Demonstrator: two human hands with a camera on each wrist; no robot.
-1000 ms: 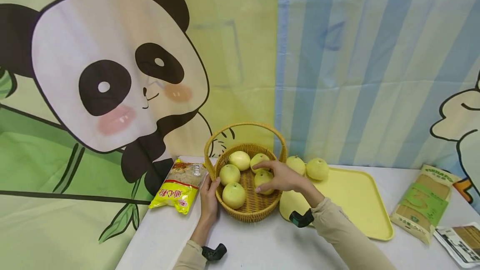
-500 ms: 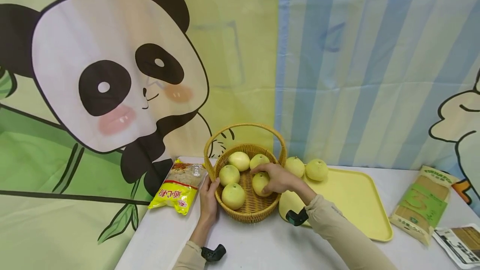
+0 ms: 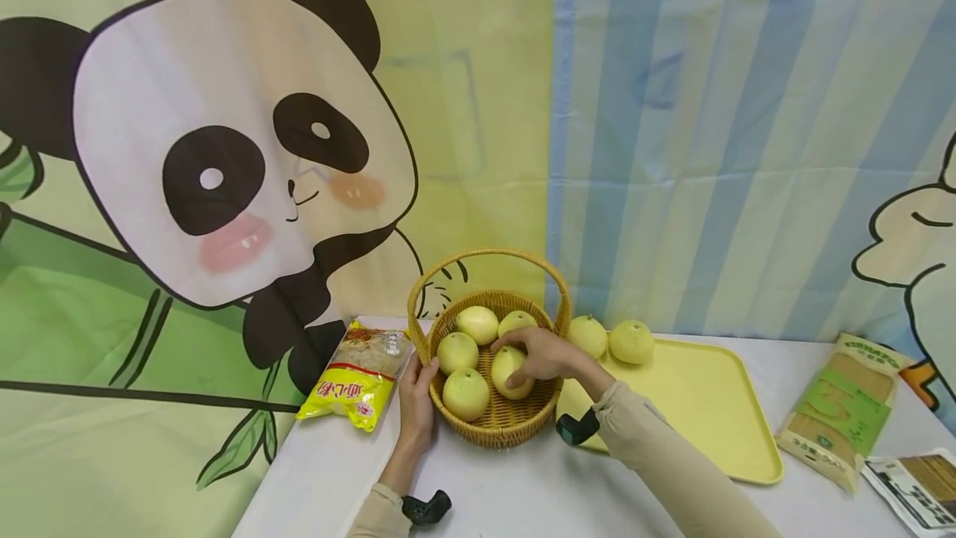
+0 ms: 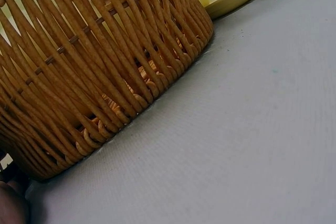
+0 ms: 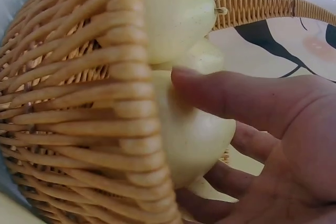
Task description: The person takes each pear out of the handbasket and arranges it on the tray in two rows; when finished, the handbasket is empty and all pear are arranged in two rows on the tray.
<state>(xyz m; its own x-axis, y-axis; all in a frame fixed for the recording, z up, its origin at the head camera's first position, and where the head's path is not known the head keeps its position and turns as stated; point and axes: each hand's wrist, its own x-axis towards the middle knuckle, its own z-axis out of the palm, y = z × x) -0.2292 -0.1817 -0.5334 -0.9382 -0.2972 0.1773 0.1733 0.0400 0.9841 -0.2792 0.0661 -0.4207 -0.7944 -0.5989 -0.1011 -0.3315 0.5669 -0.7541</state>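
A wicker basket (image 3: 502, 437) with a tall arched handle stands on the table, holding several round pale yellow-green pears (image 3: 466, 394). At its left side my left hand (image 3: 415, 401) holds the rim near the handle's base, thumb uppermost; its other fingers are mostly hidden. Reaching in from the right, my right hand (image 3: 543, 355) grips one pear (image 3: 511, 372) inside the basket. The right wrist view shows the thumb (image 5: 226, 93) on this pear (image 5: 194, 129) and the fingers curled round its other side. Only the basket's woven wall (image 4: 100, 61) and a bit of hand show in the left wrist view.
Right of the basket lies a yellow tray (image 3: 709, 413) with two pears (image 3: 631, 342) at its back left. A yellow food packet (image 3: 357, 376) lies left of the basket. A green-labelled noodle packet (image 3: 844, 409) and another packet (image 3: 914, 488) lie far right.
My right hand has shifted left inside the basket, bringing the pear it grips slightly left, towards the basket's middle. The left hand has stayed at the rim.
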